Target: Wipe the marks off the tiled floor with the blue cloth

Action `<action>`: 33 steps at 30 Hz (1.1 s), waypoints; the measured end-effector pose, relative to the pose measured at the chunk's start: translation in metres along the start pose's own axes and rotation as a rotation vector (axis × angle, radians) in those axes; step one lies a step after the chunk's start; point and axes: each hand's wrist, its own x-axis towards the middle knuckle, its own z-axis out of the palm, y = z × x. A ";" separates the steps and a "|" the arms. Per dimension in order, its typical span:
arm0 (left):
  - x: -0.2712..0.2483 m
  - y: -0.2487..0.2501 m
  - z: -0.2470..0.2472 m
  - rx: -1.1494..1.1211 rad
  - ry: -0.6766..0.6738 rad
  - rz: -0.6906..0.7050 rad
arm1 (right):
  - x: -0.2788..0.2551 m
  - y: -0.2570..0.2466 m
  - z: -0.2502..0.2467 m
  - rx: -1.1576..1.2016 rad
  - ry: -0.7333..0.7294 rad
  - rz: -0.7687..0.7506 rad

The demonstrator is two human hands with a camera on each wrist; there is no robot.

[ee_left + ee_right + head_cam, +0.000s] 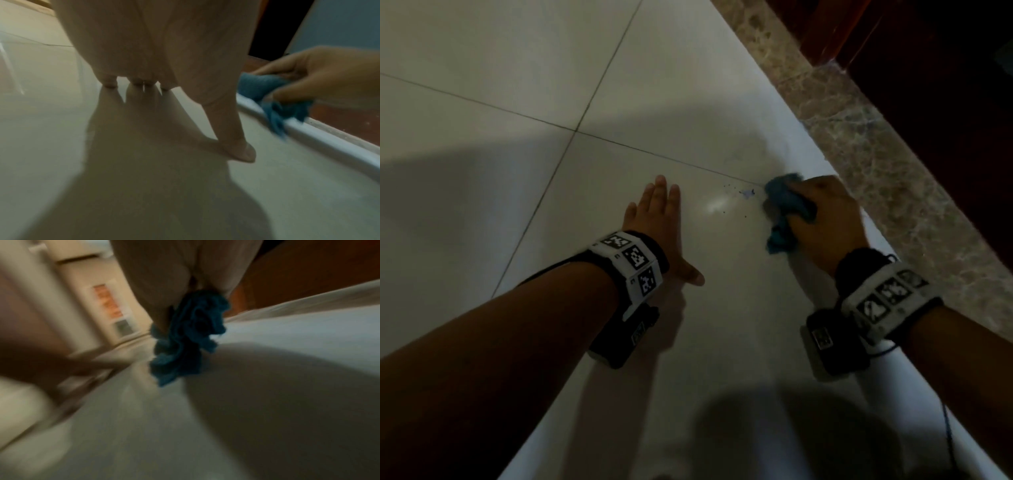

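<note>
The marks sit just right of the middle of the head view — one small bluish blot and some tiny dark dots sprinkled around it on the pale tiled floor, right below a grout line. Your blue cloth is just to the right of them, very near the blot but not on it yet. Your right hand has its fingers curled tight round the bunched cloth, and a loose end hangs down toward the floor. In the right wrist view the cloth is blurry, so I cannot tell if it touches the tile.

So the marks lie to the left of your right-hand fingers, and that hand is the nearer one. I think the wipe has to go left, across the blot and the dots.

Your left hand lies flat on the tile further left, fingers straight and close together, thumb stuck out — it holds nothing. It looks like it props you up.

A brown marbled strip runs along the right edge.
</note>
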 end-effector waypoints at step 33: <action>0.004 -0.002 0.005 -0.022 0.025 -0.010 | 0.079 -0.016 0.019 -0.123 -0.091 -0.071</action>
